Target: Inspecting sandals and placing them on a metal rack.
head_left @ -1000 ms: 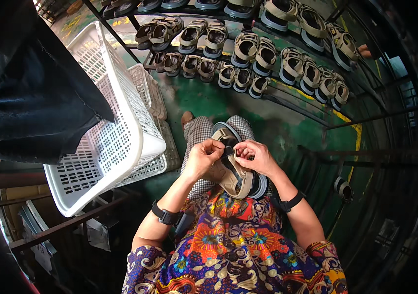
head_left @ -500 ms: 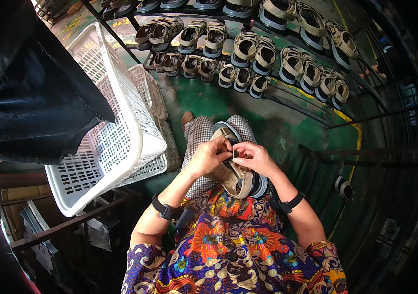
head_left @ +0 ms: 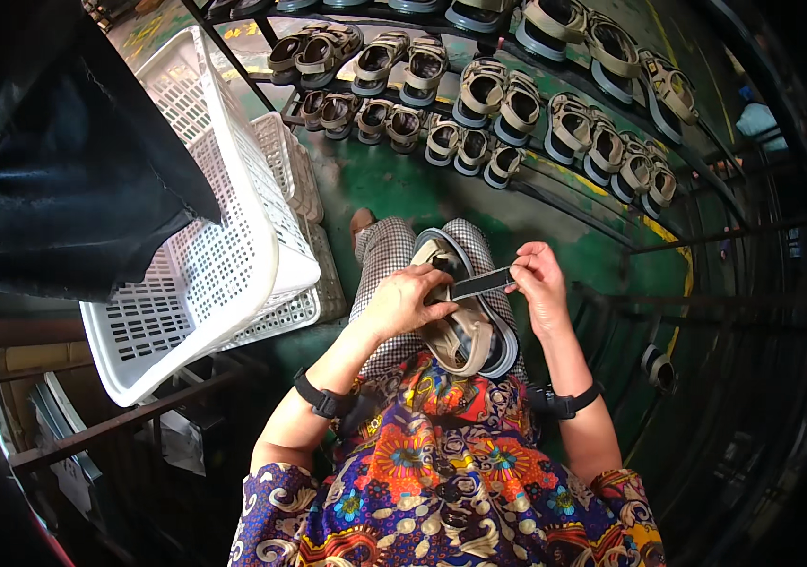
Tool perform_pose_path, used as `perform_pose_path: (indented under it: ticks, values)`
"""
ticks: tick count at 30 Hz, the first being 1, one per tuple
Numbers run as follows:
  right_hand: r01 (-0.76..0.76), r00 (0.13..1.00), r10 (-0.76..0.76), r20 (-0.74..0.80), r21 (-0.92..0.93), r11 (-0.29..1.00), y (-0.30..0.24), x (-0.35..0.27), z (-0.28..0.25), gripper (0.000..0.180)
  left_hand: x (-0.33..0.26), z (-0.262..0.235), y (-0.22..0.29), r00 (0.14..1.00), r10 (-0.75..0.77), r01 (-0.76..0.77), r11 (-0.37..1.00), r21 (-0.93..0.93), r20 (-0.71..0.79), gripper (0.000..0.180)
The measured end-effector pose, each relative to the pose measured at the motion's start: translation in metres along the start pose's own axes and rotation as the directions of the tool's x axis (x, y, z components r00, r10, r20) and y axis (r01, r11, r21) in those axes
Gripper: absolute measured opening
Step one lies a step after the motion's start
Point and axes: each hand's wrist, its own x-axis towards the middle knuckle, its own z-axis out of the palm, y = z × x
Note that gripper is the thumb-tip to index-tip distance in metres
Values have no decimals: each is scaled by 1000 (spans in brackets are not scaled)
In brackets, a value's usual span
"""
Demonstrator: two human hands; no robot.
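A beige sandal (head_left: 466, 345) with a dark insole and grey sole rests across my lap, its toe and heel straps looped over the footbed. My left hand (head_left: 406, 307) is closed on the sandal's side near the middle, thumb and fingers at the base of a strap. To the right of it, my right hand (head_left: 539, 286) pinches the free end of that strap (head_left: 482, 284), which stretches out between both hands with its black underside showing. The sandal's far end lies partly behind my left fingers.
White perforated plastic baskets (head_left: 292, 274) stand at my left, black sheeting (head_left: 72, 189) hanging over the largest. Ahead, a dark metal rack (head_left: 573, 219) holds rows of similar sandals (head_left: 482, 92). One loose sandal (head_left: 658, 369) lies at the right. A rusty metal frame (head_left: 129, 423) is at lower left.
My right hand has moved right, away from my left, pulling the strap end out of the sandal's middle. My left hand stays on the sandal.
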Motion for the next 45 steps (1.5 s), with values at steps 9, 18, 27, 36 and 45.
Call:
perform_pose_path:
  ticks: [9,18,27,36,45]
  values:
    - [221,917,-118,382,-238,946,-36,1,55,24,3,-1,19,952,-262,144,838,-526,-158,30]
    - [93,973,31,231,-507,857,-1,-15,-2,32,-51,1,-29,876,-463,270,237,-933,136,15]
    - [-473,753,627,198,-500,726,32,-62,-49,55,-63,39,-20,862,-403,479,450,-754,307,42]
    - [-472,879,450,156,149,869,56,-91,-78,43,-71,46,-29,919,-394,337,764,-550,17,43]
    - [34,998,19,-61,761,648,-11,-84,-128,47,-63,66,-57,904,-403,428,846,-316,144,31]
